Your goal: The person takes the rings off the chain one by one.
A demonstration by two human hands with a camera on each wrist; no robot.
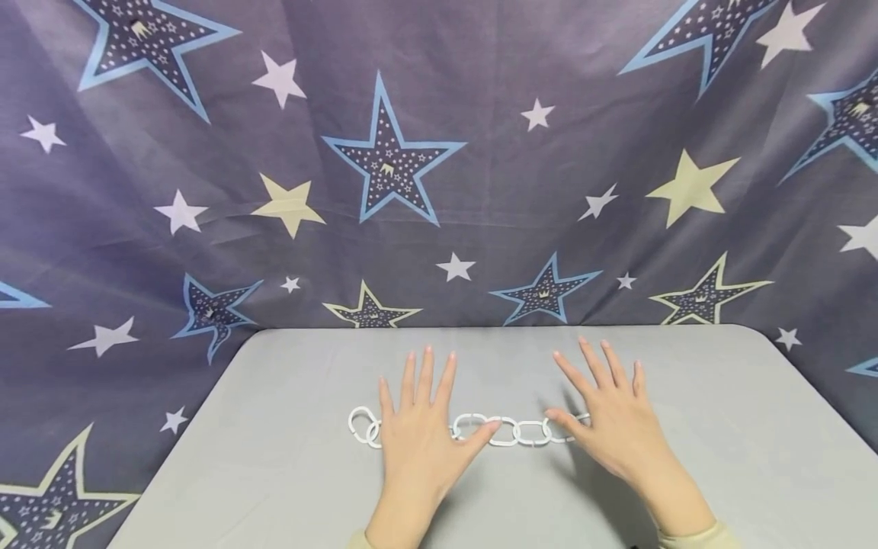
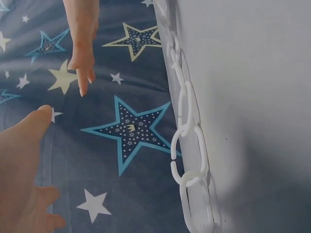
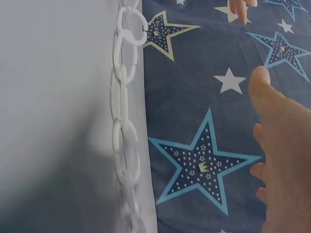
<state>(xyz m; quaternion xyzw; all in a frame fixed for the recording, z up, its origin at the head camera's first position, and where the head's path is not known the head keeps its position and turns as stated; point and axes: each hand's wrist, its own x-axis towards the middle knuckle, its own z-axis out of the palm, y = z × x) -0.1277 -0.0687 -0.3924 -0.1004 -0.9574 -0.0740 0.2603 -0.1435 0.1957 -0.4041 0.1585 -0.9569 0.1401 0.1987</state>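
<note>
A white plastic link chain (image 1: 532,433) lies stretched sideways across the grey table. Its oval links (image 2: 190,150) are joined one through another, and small gaps show in some of them. My left hand (image 1: 420,438) is spread over the left part of the chain, fingers straight and pointing away, hiding several links. Over the chain's right end is my right hand (image 1: 620,423), also with spread fingers, and its shadow falls on the table below. In the right wrist view the chain (image 3: 126,97) runs beside the right hand (image 3: 289,160), apart from it. Neither hand holds anything.
The grey table (image 1: 274,473) has rounded far corners. Behind it and along both sides hangs a dark purple-blue cloth (image 1: 480,175) printed with white, yellow and blue-edged stars. Pale sleeve cuffs (image 1: 700,537) show at the wrists.
</note>
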